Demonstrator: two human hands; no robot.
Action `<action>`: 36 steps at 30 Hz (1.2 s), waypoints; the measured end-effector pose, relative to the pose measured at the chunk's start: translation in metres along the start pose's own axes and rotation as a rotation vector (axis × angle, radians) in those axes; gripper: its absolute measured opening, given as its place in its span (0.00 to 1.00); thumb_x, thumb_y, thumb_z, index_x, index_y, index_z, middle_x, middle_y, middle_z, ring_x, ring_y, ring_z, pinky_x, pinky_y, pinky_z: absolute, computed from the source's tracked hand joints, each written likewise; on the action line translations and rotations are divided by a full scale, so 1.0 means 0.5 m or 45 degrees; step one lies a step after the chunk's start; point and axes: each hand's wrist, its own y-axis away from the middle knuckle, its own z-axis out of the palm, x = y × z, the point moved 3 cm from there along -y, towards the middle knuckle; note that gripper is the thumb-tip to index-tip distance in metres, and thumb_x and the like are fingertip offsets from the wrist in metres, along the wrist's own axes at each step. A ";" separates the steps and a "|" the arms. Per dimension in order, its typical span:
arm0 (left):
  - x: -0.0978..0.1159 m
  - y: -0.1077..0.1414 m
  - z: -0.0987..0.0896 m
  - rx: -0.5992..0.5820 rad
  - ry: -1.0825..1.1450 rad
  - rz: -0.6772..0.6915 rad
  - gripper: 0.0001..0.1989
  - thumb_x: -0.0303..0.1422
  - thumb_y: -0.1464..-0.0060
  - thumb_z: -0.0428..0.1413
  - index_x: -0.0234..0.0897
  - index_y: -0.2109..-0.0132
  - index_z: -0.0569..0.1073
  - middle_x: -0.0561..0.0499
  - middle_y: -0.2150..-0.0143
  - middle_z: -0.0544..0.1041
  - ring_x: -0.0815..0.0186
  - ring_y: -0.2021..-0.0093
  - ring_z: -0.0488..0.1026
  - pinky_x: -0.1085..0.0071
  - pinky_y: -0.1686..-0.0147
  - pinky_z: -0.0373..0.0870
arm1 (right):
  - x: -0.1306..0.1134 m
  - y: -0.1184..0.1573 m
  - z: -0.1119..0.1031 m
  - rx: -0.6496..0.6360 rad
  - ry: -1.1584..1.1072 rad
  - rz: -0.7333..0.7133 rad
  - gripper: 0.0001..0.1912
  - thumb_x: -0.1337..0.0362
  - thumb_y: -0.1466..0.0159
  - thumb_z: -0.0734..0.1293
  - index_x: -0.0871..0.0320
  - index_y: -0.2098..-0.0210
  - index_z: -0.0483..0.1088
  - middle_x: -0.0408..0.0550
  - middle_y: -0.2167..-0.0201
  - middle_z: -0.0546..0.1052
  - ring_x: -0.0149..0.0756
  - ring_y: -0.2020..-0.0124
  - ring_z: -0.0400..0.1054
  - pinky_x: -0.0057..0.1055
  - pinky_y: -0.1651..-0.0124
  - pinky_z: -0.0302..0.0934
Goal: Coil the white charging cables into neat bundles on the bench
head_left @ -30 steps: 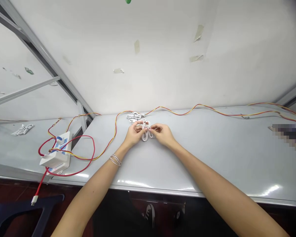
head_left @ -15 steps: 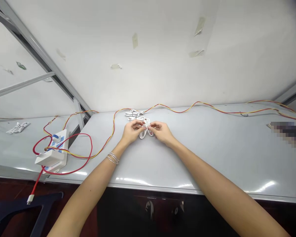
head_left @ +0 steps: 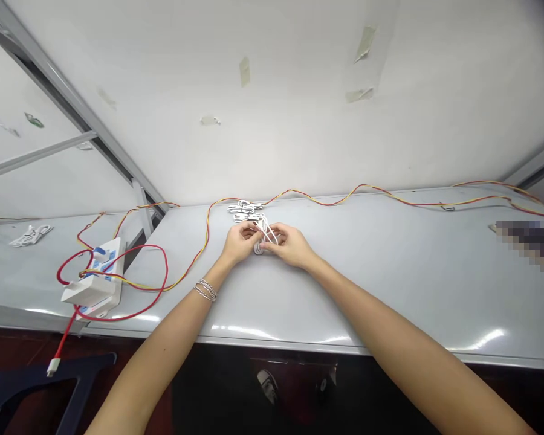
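Between my hands, just above the grey table [head_left: 272, 302], is a looped white cable [head_left: 266, 232]. My left hand [head_left: 242, 241] pinches it from the left with thumb and fingers. From the right, my right hand [head_left: 291, 244] grips its loops, thumb reaching across toward the left thumb. The fingers partly hide the cable. Right behind my left hand lie white cable bundles [head_left: 245, 208], coiled and bound with dark ties.
A white power strip [head_left: 104, 275] with a plugged-in adapter and a red cable [head_left: 165, 266] sits at left. A red-yellow twisted wire [head_left: 330, 203] runs along the wall. Another white cable bundle [head_left: 31, 235] lies far left. A blurred-out object [head_left: 530, 244] is at right.
My right hand has shifted slightly left, its thumb now closer to my left one. The cable's loops are drawn together between the hands and stand more upright.
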 end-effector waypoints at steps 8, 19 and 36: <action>0.003 0.002 0.003 -0.009 0.075 -0.045 0.16 0.38 0.57 0.67 0.34 0.68 0.70 0.51 0.69 0.75 0.68 0.73 0.74 0.71 0.69 0.72 | 0.013 -0.005 -0.008 0.206 0.100 -0.003 0.21 0.65 0.40 0.67 0.55 0.47 0.65 0.44 0.66 0.78 0.32 0.74 0.70 0.30 0.67 0.63; 0.014 0.003 0.004 0.011 0.223 -0.076 0.19 0.41 0.56 0.67 0.34 0.67 0.68 0.51 0.66 0.75 0.68 0.69 0.73 0.69 0.66 0.74 | 0.019 -0.008 -0.015 0.330 0.189 0.035 0.12 0.67 0.40 0.66 0.55 0.56 0.68 0.47 0.67 0.79 0.36 0.69 0.72 0.32 0.63 0.66; 0.001 0.001 0.006 0.028 0.248 -0.093 0.21 0.44 0.55 0.67 0.36 0.67 0.67 0.48 0.66 0.77 0.63 0.62 0.76 0.66 0.58 0.74 | 0.017 -0.012 -0.030 0.440 0.139 0.160 0.07 0.68 0.39 0.65 0.56 0.62 0.73 0.50 0.66 0.82 0.41 0.66 0.76 0.37 0.58 0.68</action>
